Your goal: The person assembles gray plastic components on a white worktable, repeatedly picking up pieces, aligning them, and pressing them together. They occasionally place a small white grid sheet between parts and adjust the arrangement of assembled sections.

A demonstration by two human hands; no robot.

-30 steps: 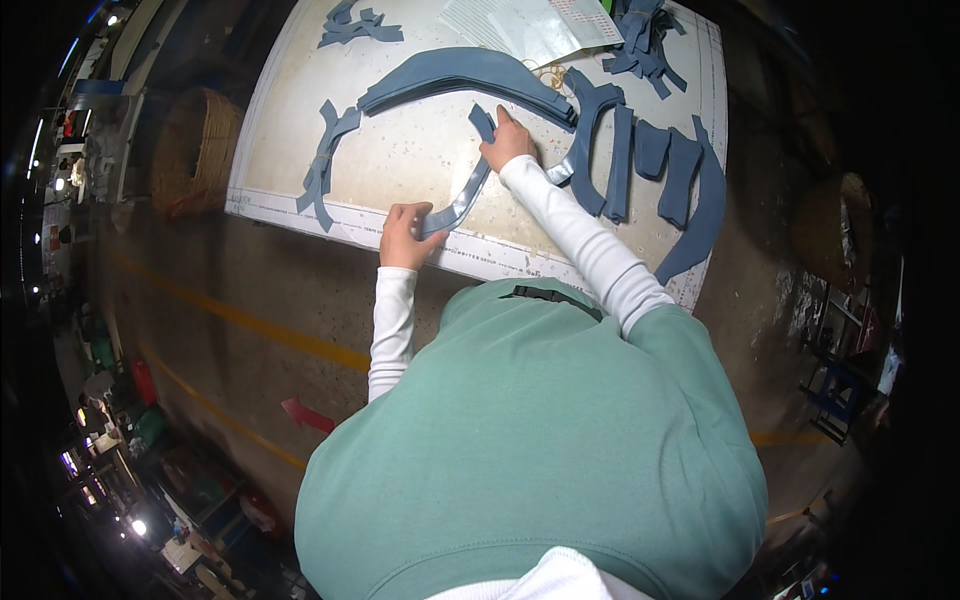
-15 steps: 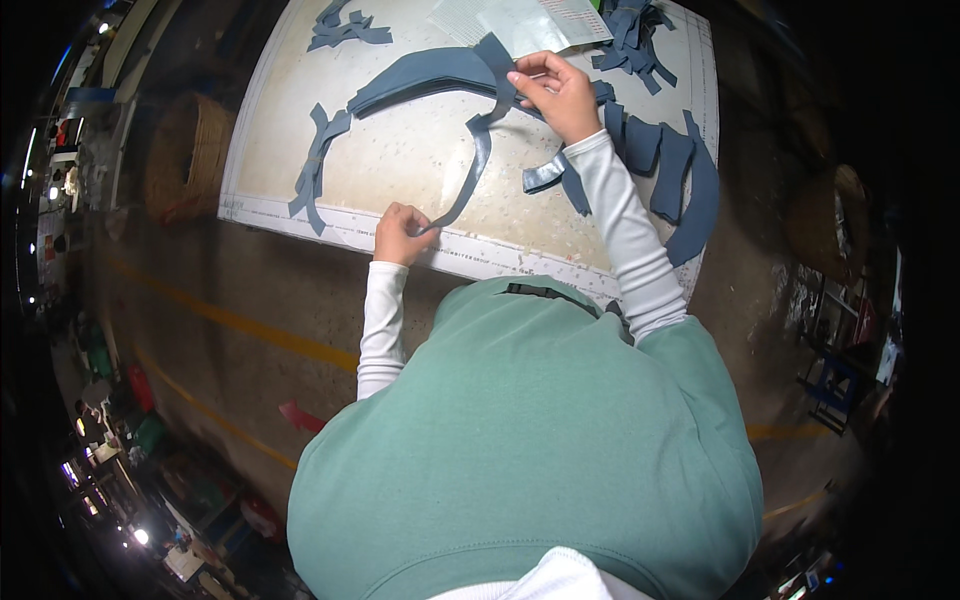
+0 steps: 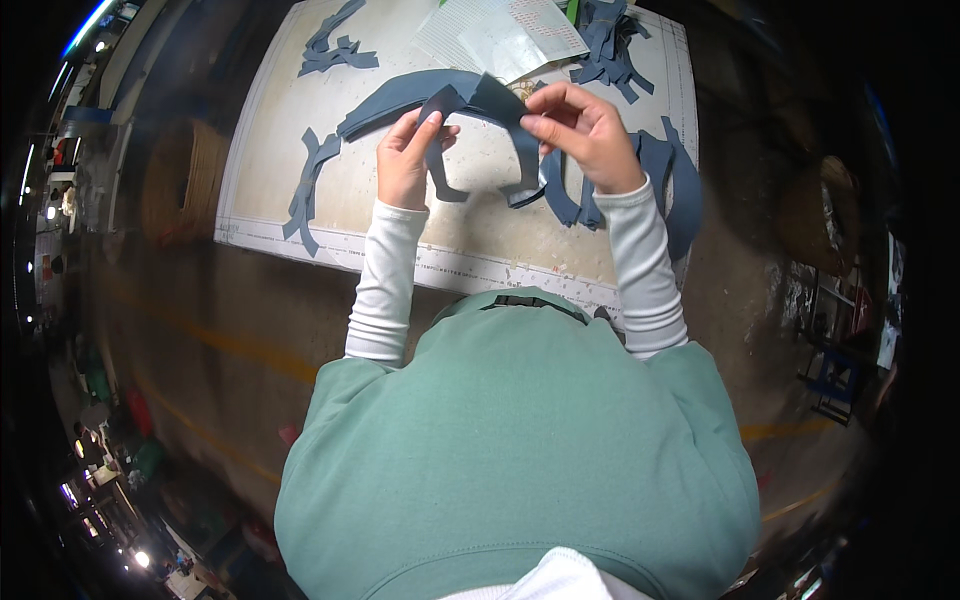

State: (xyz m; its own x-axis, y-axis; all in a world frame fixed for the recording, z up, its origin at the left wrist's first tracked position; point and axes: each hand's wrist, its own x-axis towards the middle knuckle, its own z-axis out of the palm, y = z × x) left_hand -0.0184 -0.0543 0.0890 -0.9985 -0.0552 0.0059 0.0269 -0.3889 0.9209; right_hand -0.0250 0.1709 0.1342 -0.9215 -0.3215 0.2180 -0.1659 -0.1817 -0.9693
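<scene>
My left hand (image 3: 403, 165) pinches a narrow blue-grey fabric strip (image 3: 435, 168) between thumb and fingers, its lower end bent toward the right. Facing it, my right hand (image 3: 588, 130) grips the edge of a wider, curved blue-grey fabric piece (image 3: 521, 150). Both are raised over the table in front of a curved stack of blue-grey fabric pieces (image 3: 400, 95). Whether the two held parts join at their lower ends I cannot tell. The right fingertips are partly hidden behind the fabric.
On the pale table (image 3: 370, 205) lie a strip bundle (image 3: 312, 190) at left, more strips (image 3: 335, 50) at the far left and a tangled pile (image 3: 610, 55) at the far right. Printed sheets (image 3: 500, 35) lie at the back. Several curved pieces (image 3: 683, 190) line the right side.
My left hand has moved from the table's near edge up and forward, close to the stack. My right hand has shifted slightly right and nearer. The strip once stretched between them is no longer taut.
</scene>
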